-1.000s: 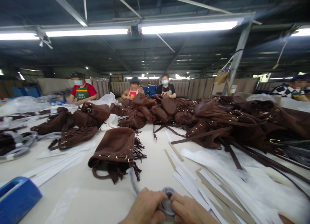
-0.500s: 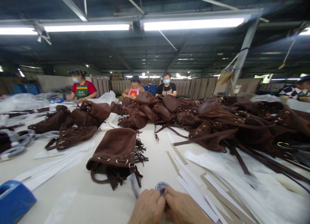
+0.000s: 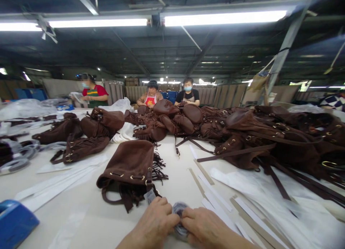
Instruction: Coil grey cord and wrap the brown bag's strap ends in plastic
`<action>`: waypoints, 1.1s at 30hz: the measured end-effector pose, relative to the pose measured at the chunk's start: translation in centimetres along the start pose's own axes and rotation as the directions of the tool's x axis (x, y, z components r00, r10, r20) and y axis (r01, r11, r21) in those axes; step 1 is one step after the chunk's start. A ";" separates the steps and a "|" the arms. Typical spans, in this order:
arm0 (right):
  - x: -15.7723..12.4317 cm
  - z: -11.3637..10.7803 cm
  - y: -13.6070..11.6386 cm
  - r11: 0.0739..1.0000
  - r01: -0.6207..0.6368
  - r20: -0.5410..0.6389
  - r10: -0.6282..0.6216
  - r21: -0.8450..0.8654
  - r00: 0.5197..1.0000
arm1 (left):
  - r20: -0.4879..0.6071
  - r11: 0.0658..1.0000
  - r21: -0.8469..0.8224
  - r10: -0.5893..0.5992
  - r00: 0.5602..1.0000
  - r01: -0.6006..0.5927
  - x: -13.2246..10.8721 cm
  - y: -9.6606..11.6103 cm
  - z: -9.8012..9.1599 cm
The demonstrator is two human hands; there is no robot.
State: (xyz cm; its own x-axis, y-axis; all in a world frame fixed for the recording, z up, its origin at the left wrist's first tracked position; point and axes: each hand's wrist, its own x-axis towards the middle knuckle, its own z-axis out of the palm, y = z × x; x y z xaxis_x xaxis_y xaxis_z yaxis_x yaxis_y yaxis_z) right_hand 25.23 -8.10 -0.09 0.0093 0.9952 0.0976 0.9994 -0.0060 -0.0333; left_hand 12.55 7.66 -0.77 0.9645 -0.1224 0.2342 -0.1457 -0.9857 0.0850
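Note:
At the bottom centre, my left hand (image 3: 156, 220) and my right hand (image 3: 201, 224) are closed on either side of a small greyish coil (image 3: 180, 208) that looks wrapped in clear plastic. Both sets of fingers pinch its edges, and my right hand covers part of it. A short clear plastic piece (image 3: 149, 196) sticks up beyond my left hand, close to the bag's strap. Just ahead and to the left lies a dark brown drawstring bag (image 3: 129, 159) with gold eyelets, its fringe facing right and its opening toward me.
A long pile of brown bags (image 3: 185, 121) crosses the table behind, with more bags (image 3: 88, 144) at left. Plastic-wrapped coils (image 3: 16, 165) and a blue tape dispenser (image 3: 17, 224) are on the left. Cardboard strips (image 3: 249, 213) and white sheeting (image 3: 304, 202) lie right. Several people work opposite.
My left hand has shifted left and my hands are farther apart, showing more of the coil. The view has turned slightly. At far left, a co-worker has raised their hands with something pale.

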 end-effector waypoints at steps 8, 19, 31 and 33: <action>1.6 3.2 -0.5 0.982 -0.152 -0.041 0.149 -0.110 0.988 | -0.079 0.994 0.002 -0.112 0.991 0.112 0.3 0.7 1.1; 2.0 -1.6 -0.4 0.996 -0.066 0.124 0.072 -0.054 0.990 | -0.014 0.980 -0.189 -0.062 0.998 0.058 -1.1 -4.5 -7.6; 0.0 -3.9 -0.7 -0.297 -0.263 0.268 -0.026 0.918 0.963 | -0.100 0.922 -0.325 -0.256 0.961 0.212 -3.8 -2.3 -10.8; -0.1 -2.8 -1.9 -0.464 -0.181 0.190 -0.026 0.867 0.981 | -0.179 0.946 -0.281 -0.216 0.960 0.160 -4.6 -1.2 -10.7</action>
State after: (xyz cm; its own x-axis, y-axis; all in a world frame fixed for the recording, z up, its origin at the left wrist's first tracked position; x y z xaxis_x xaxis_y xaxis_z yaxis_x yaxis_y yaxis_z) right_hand 23.38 -8.45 2.75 -0.0233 0.9954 -0.0926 -0.4936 -0.0920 -0.8648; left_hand 5.98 10.67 8.37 0.9177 0.1161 0.3799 -0.0452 -0.9196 0.3902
